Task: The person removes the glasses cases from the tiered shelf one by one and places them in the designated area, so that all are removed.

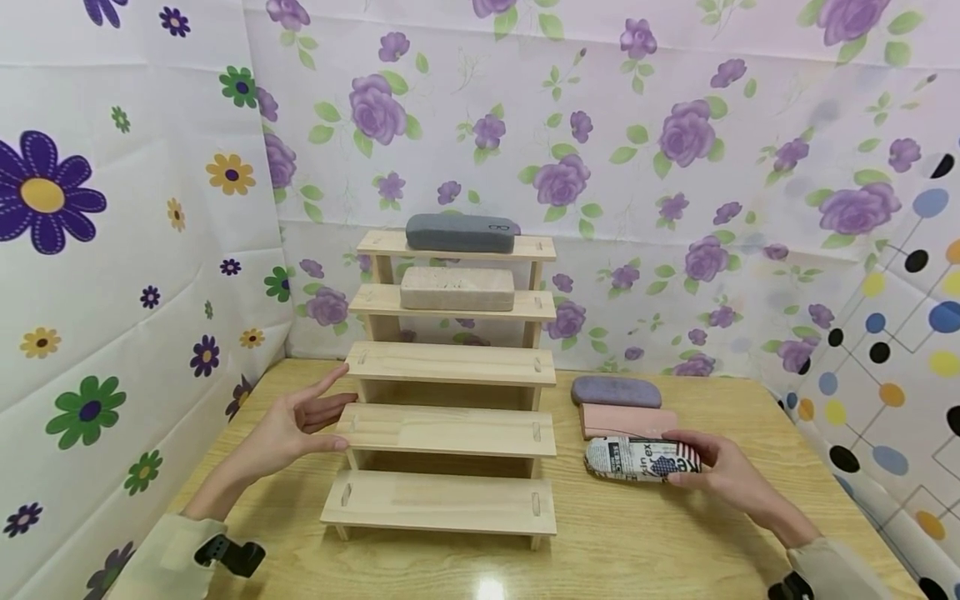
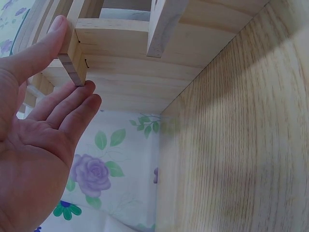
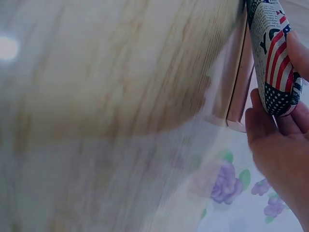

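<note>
A stepped wooden shelf (image 1: 450, 433) with several tiers stands on the table. My left hand (image 1: 300, 421) is at its left side, fingers spread and fairly straight, with fingertips at the ends of the middle and lower boards; in the left wrist view the thumb lies along a board (image 2: 72, 63). On the right, my right hand (image 1: 723, 475) grips the right end of a newspaper-print glasses case (image 1: 633, 459), thumb in front and fingers behind. The right wrist view shows its flag-patterned end (image 3: 280, 72). A grey-blue glasses case (image 1: 457, 233) sits on the top tier, a beige case (image 1: 457, 290) one tier below.
Behind the newspaper-print case lie a pink case (image 1: 622, 419) and a purple glasses case (image 1: 615, 392). The wooden table (image 1: 637, 542) meets a flower-patterned cloth (image 1: 480, 125) at the back, with more patterned cloths at both sides.
</note>
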`<act>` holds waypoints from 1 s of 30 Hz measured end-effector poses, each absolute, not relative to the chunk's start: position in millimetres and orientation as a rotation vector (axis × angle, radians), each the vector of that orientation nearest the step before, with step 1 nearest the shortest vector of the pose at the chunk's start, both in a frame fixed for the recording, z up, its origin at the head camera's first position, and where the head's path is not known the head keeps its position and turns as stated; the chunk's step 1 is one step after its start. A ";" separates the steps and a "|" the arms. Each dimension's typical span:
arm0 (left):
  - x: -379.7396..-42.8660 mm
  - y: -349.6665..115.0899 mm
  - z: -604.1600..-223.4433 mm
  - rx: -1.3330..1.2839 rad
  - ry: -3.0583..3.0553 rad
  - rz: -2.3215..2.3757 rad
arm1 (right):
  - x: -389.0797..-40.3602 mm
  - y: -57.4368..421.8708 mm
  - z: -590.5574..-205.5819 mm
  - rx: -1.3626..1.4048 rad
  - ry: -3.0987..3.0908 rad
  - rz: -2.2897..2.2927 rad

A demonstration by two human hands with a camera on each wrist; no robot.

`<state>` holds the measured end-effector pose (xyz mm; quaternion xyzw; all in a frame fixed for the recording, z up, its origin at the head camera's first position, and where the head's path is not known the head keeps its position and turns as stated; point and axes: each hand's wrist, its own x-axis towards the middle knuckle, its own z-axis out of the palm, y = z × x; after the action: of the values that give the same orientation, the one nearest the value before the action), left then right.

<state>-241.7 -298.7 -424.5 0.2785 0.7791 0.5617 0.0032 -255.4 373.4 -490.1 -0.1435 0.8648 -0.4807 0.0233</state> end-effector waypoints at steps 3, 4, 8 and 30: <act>-241.8 -298.9 -424.0 0.879 2.447 1.759 | -258.0 373.4 -489.3 -0.437 2.693 -1.455; -241.8 -299.0 -424.0 0.879 2.446 1.759 | -258.8 373.3 -489.0 -0.441 2.699 -1.441; -242.0 -299.1 -424.0 0.872 2.447 1.759 | -261.1 373.1 -488.8 -0.473 2.740 -1.367; -242.3 -299.4 -425.5 0.870 2.433 1.772 | -265.3 372.4 -489.9 -0.633 2.919 -1.097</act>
<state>-242.3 -299.4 -425.5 0.2776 0.7765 0.5656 0.0045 -265.3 372.4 -489.9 -0.1989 0.9172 -0.3446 -0.0204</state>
